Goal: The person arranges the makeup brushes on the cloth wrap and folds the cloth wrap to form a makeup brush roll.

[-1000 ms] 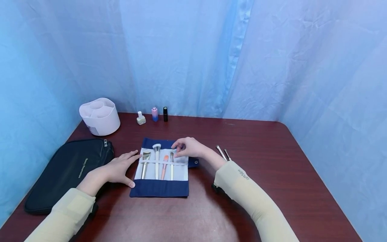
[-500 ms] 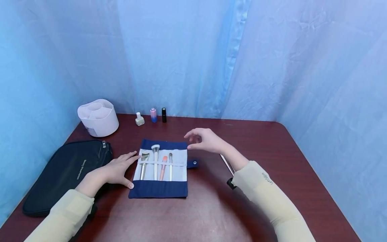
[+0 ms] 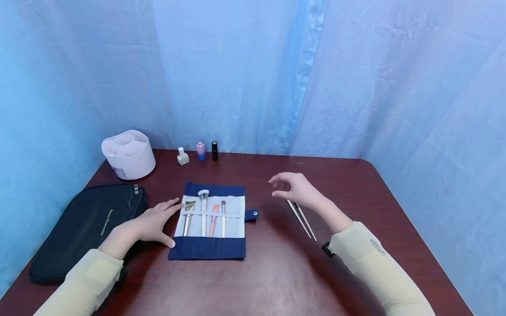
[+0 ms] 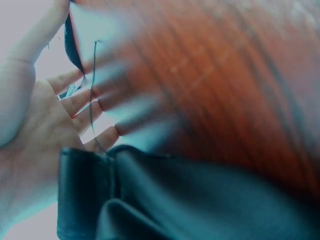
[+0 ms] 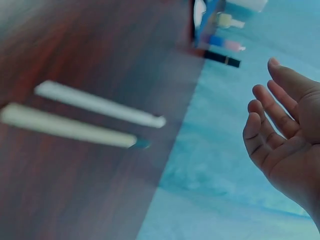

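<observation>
A navy brush roll (image 3: 207,248) lies unfolded on the table, its pale inner side up. Under its elastic band sit a fan-shaped brush (image 3: 187,221), a white-handled brush (image 3: 204,208), a pink brush (image 3: 214,219) and a slim white brush (image 3: 223,219). My left hand (image 3: 152,224) rests spread at the roll's left edge, thumb on the navy border. My right hand (image 3: 296,188) hovers right of the roll with loosely bent fingers, holding nothing. Beneath it, two slim makeup brushes (image 5: 100,105) lie side by side on the table, their heads partly covered by the hand in the head view.
A black zipped case (image 3: 91,228) lies at left under the left forearm. Behind it stands a white divided organizer (image 3: 132,158). A nail polish bottle (image 3: 182,156), a pink-blue bottle (image 3: 200,151) and a black tube (image 3: 215,150) stand along the back edge.
My right hand has left the brush roll's upper right and moved rightward to above the two loose brushes. The left hand has stayed in place.
</observation>
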The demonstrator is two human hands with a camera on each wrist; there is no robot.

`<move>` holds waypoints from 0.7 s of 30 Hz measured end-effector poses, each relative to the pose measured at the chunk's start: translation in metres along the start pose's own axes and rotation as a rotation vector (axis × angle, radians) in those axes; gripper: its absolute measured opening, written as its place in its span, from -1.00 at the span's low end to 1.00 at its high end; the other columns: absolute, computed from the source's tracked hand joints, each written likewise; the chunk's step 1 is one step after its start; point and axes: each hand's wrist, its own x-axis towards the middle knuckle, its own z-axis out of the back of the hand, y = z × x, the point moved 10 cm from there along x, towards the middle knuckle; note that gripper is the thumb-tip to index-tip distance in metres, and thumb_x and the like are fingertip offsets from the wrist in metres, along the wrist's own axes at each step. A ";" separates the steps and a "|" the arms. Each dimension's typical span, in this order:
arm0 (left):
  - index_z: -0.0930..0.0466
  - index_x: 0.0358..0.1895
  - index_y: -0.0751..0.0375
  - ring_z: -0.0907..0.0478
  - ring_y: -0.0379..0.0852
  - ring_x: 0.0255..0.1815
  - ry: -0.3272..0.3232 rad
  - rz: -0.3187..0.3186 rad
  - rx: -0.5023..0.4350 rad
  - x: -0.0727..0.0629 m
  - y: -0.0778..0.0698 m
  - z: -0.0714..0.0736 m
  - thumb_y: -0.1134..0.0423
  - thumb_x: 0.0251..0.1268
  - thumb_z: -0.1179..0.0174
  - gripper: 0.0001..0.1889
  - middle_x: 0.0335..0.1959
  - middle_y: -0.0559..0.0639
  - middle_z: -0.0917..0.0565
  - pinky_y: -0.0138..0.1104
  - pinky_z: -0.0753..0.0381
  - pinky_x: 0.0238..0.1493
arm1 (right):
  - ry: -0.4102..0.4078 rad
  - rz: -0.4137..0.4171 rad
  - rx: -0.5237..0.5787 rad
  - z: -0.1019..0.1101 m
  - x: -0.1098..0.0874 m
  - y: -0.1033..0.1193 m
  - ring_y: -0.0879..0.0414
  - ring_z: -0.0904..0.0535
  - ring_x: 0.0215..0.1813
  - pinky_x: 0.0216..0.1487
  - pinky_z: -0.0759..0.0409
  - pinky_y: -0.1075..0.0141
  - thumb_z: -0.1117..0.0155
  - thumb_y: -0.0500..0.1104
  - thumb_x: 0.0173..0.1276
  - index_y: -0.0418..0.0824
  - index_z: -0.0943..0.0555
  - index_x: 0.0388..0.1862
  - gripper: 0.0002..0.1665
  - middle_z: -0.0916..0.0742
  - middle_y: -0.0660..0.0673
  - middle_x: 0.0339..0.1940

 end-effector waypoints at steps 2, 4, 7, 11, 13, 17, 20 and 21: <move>-0.08 0.45 0.21 -0.01 0.37 0.41 0.000 0.002 0.000 -0.001 0.000 -0.001 -0.19 -0.26 -0.47 0.15 0.48 0.31 -0.02 0.33 -0.09 0.24 | 0.000 -0.006 -0.004 -0.003 -0.006 -0.008 0.22 -0.53 -0.32 -0.31 -0.55 0.33 -0.41 -0.10 0.18 -0.03 -0.60 0.00 -0.63 -0.71 -0.01 -0.22; -0.08 0.45 0.20 -0.01 0.36 0.42 0.000 0.009 0.000 -0.002 0.001 -0.002 -0.18 -0.26 -0.47 0.15 0.48 0.30 -0.02 0.32 -0.09 0.24 | 0.005 -0.010 -0.006 -0.007 -0.010 -0.016 0.22 -0.53 -0.34 -0.32 -0.55 0.34 -0.41 -0.13 0.18 -0.06 -0.61 -0.02 -0.63 -0.71 0.01 -0.25; -0.08 0.45 0.20 -0.01 0.37 0.41 -0.002 0.008 -0.004 -0.003 0.001 -0.004 -0.17 -0.27 -0.48 0.15 0.48 0.31 -0.02 0.32 -0.10 0.24 | 0.018 -0.033 -0.016 -0.014 -0.017 -0.028 0.23 -0.54 -0.33 -0.31 -0.55 0.36 -0.41 -0.14 0.18 -0.11 -0.62 -0.02 -0.64 -0.71 0.00 -0.27; -0.09 0.45 0.20 -0.02 0.36 0.41 -0.009 0.006 0.002 -0.002 0.001 -0.004 -0.17 -0.27 -0.48 0.15 0.47 0.31 -0.03 0.32 -0.11 0.23 | 0.013 -0.071 -0.022 -0.018 -0.022 -0.043 0.23 -0.55 -0.33 -0.32 -0.55 0.35 -0.40 -0.18 0.18 -0.19 -0.62 -0.04 -0.65 -0.71 0.00 -0.32; -0.08 0.45 0.20 -0.02 0.36 0.41 -0.010 0.004 0.006 -0.001 0.001 -0.004 -0.18 -0.27 -0.48 0.15 0.47 0.31 -0.03 0.32 -0.11 0.23 | 0.003 -0.081 -0.029 -0.018 -0.024 -0.049 0.23 -0.55 -0.36 -0.34 -0.55 0.35 -0.41 -0.21 0.16 -0.21 -0.63 -0.06 -0.66 -0.69 0.03 -0.35; -0.08 0.45 0.20 -0.02 0.36 0.41 -0.011 0.003 0.008 0.000 0.001 -0.002 -0.18 -0.27 -0.48 0.15 0.48 0.31 -0.02 0.32 -0.10 0.23 | -0.008 -0.106 -0.058 -0.020 -0.025 -0.062 0.24 -0.55 -0.39 -0.37 -0.54 0.36 -0.42 -0.24 0.14 -0.22 -0.63 -0.11 -0.70 -0.68 0.05 -0.40; -0.08 0.45 0.20 -0.02 0.37 0.41 -0.013 -0.001 0.012 0.000 0.000 -0.001 -0.17 -0.27 -0.48 0.15 0.48 0.31 -0.02 0.33 -0.10 0.23 | -0.014 -0.141 -0.074 -0.021 -0.026 -0.072 0.25 -0.55 -0.40 -0.38 -0.53 0.38 -0.42 -0.25 0.14 -0.22 -0.64 -0.15 -0.73 -0.68 0.05 -0.42; -0.08 0.45 0.20 -0.02 0.38 0.41 -0.014 -0.002 0.014 0.000 0.000 -0.001 -0.17 -0.27 -0.48 0.15 0.48 0.31 -0.02 0.33 -0.10 0.23 | -0.014 -0.152 -0.073 -0.022 -0.027 -0.074 0.25 -0.55 -0.40 -0.39 -0.53 0.38 -0.42 -0.25 0.14 -0.22 -0.64 -0.16 -0.74 -0.68 0.05 -0.43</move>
